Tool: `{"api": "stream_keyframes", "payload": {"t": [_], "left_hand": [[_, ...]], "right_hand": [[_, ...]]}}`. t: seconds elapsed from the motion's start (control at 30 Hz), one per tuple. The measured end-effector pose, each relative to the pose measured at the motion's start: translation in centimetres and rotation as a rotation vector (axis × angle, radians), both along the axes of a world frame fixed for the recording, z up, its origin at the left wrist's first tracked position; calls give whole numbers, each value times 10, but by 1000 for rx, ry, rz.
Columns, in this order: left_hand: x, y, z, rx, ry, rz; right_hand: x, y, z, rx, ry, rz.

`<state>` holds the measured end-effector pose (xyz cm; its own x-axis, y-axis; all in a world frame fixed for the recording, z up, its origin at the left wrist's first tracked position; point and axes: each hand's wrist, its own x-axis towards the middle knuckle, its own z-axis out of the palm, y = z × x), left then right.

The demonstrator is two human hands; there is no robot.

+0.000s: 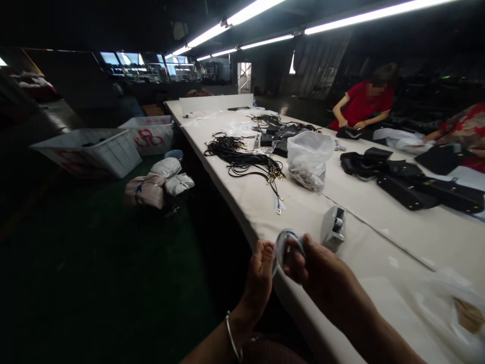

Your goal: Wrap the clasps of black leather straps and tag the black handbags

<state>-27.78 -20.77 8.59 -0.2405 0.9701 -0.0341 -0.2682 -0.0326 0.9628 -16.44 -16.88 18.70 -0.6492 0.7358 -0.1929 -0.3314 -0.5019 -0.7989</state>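
Observation:
My left hand (259,273) and my right hand (318,260) meet just off the near edge of the white-covered table (379,242). Between their fingers they hold a small translucent plastic loop (288,246), and its exact material is hard to tell. A grey tape dispenser (333,228) stands on the table just beyond my right hand, not touching it. Farther along lie a tangle of black cords with gold clasps (242,162) and a knotted clear plastic bag (308,159). A metal bangle (231,336) circles my left wrist.
Black leather bags (413,184) lie on the table's right side. A co-worker in a red shirt (364,98) handles a black item beyond them. Another person's patterned sleeve (466,126) shows far right. White crates (87,151) and cloth bundles (146,189) sit on the floor left.

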Motion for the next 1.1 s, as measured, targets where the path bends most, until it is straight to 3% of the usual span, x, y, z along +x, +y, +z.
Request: {"api": "stream_keyframes", "payload": {"t": [0.03, 0.1, 0.2, 0.3, 0.37, 0.47, 0.53, 0.57, 0.63, 0.73, 0.8, 0.87, 0.97, 1.1], "left_hand": [[1, -2, 1, 53, 24, 91], [0, -4, 5, 141, 119, 114], [-5, -2, 13, 184, 163, 23], [-10, 3, 23, 192, -41, -170], [-16, 4, 29, 195, -139, -328], [-32, 1, 32, 164, -71, -497], [-46, -3, 27, 50, -66, -592], [-53, -4, 23, -28, -84, -634], [-66, -4, 14, -146, -89, -687], [-78, 1, 1, -167, 114, -663], [-81, 8, -7, -117, 302, -604], [-80, 16, -15, -59, 423, -578], [-70, 26, -31, 26, 447, -596], [-38, 29, -49, 58, 201, -630]], "right_hand": [[-4, 4, 7, -33, 15, -18], [-13, 10, 21, -54, 22, -51], [-25, 13, 40, 10, -26, -106], [-35, 12, 44, 225, -155, -258], [-36, 13, 32, 512, -268, -408], [-25, 23, 1, 1157, -517, -487], [-10, 32, -21, 1580, -675, -321], [-2, 37, -31, 1718, -734, -192], [15, 41, -50, 1800, -830, 64], [34, 31, -72, 1629, -955, 276], [40, 15, -82, 1454, -1005, 306], [41, -4, -88, 1200, -1030, 273], [35, -27, -92, 701, -981, 147], [20, -38, -89, 108, -678, -105]]}}
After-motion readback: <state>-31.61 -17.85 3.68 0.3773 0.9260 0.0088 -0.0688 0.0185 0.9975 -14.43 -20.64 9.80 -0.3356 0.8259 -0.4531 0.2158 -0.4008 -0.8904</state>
